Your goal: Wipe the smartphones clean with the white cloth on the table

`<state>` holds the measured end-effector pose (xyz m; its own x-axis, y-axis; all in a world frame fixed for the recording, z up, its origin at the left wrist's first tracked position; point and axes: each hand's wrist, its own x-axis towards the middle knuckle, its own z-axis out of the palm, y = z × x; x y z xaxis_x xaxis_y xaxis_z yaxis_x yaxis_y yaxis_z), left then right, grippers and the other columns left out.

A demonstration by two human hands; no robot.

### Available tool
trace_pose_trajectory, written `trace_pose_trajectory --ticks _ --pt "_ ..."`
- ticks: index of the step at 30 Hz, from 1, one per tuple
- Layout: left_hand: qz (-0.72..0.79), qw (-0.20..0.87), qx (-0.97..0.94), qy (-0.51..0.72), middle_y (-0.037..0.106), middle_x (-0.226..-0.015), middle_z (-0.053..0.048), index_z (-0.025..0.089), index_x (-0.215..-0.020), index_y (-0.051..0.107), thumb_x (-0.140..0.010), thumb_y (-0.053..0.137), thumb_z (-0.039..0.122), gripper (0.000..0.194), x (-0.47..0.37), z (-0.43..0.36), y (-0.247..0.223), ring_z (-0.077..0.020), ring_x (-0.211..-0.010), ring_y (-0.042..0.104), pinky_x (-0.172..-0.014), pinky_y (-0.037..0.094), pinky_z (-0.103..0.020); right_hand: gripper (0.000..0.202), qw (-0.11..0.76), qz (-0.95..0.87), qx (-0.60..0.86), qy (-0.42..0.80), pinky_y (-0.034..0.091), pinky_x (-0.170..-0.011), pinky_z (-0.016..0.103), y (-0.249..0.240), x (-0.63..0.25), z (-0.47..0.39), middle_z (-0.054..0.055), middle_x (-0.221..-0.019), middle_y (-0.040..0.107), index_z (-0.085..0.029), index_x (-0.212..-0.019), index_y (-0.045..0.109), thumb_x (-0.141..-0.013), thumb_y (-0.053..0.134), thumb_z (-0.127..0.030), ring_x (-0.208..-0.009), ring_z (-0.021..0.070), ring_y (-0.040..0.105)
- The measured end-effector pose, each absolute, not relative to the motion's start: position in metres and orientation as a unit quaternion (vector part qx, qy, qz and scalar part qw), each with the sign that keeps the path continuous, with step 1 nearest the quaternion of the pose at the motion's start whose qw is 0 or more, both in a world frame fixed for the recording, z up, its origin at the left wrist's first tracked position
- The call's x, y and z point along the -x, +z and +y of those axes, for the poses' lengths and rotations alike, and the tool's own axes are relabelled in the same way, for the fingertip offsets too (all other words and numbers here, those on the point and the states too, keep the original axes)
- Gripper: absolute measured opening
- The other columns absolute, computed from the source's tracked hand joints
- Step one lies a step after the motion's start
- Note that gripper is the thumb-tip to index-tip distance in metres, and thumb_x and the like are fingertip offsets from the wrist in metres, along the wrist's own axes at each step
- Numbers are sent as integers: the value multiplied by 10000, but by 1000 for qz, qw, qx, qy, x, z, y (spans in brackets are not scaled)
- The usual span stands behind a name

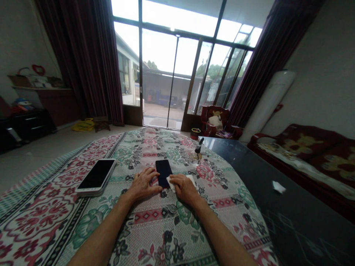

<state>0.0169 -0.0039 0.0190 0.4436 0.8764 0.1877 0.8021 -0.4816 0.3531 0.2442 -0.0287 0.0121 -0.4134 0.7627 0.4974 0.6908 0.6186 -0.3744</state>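
Note:
A dark smartphone (164, 170) lies flat on the patterned tablecloth (149, 218), between my two hands. My left hand (144, 183) rests at its left side, fingers stretched out and thumb at the lower edge, touching the phone. My right hand (183, 187) is closed on a white tissue (192, 179) at the phone's lower right edge. Part of the tissue sticks out on both sides of the fingers. Beyond my right hand stands a small clear bottle (196, 158) with a black top.
A white-framed tablet-like device (97, 175) sits on the cloth at left, seemingly stacked on another. To the right, a dark glossy table (249, 177) carries a crumpled white tissue (279, 187). A wooden sofa (299, 147) and chair (216, 120) stand farther back.

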Motion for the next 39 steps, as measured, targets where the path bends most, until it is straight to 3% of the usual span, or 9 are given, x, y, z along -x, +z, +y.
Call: trace_pose_trajectory --ticks 5,10,20,25,30,39 --pt "486 107 -845 194 449 -1438 -96 199 -1239 571 -732 652 453 574 -25 -2 12 -281 -1346 360 -1114 230 -464 333 327 -841 426 63 464 -937 323 9 -241 -30 76 -1142 673 -179 -975 692 -769 486 -17 -1056 175 608" --pt "464 109 -855 204 496 -1391 -143 129 -1219 590 -721 654 431 586 -22 0 15 -263 -1279 461 -1091 292 -406 344 325 -842 427 60 457 -938 334 5 -235 -28 88 -1142 672 -170 -970 692 -750 485 -6 -1062 187 604" --pt "458 123 -841 261 538 -1349 -150 132 -1149 635 -683 704 385 535 -2 8 10 -286 -1241 502 -1048 373 -414 347 333 -852 401 49 425 -961 338 -1 -217 -20 92 -1178 648 -172 -1042 670 -802 469 -23 -1113 182 564" --pt "451 129 -827 309 536 -1346 -152 148 -1101 651 -660 733 398 514 -1 11 3 -314 -1246 489 -1040 382 -452 230 332 -838 433 6 375 -993 415 7 -213 -30 91 -1261 587 -201 -1026 671 -880 501 -151 -1156 220 511" --pt "452 142 -815 334 555 -1326 -132 162 -1105 661 -630 756 391 536 -2 11 3 -326 -1237 490 -1040 382 -460 207 325 -837 439 13 413 -928 354 12 -208 -31 79 -1047 656 -197 -971 695 -890 508 -162 -1008 194 567" --pt "450 150 -820 322 575 -1319 -91 217 -1164 651 -679 701 391 518 0 8 5 -299 -1220 511 -1036 374 -459 197 267 -851 451 13 414 -871 261 20 -199 6 55 -892 682 -163 -810 704 -866 526 -99 -883 160 591"
